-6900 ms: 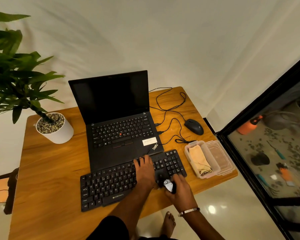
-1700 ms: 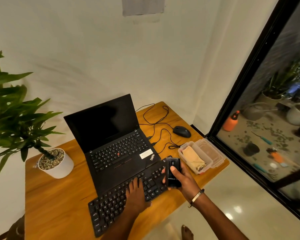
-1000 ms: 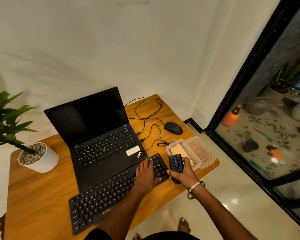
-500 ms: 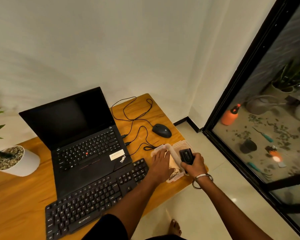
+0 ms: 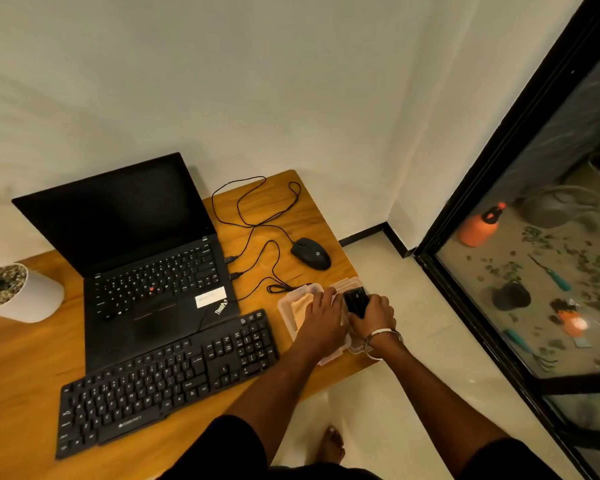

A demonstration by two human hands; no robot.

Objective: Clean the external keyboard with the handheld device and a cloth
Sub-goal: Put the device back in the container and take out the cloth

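At the right edge of the wooden desk (image 5: 32, 358), both hands have left the black external keyboard (image 5: 167, 379), which lies untouched in front of the open black laptop (image 5: 146, 271). The right hand (image 5: 373, 315), fingers curled round the small black handheld device (image 5: 355, 301), has carried it over to the clear plastic lid (image 5: 349, 284) beside the clear plastic box (image 5: 286, 308). The left hand (image 5: 323, 317), which pressed on the keys a second ago, now reaches flat-fingered into the box over the folded tan cloth (image 5: 300, 304); whether it has hold of it I cannot tell. The device pass seems finished, wiping next.
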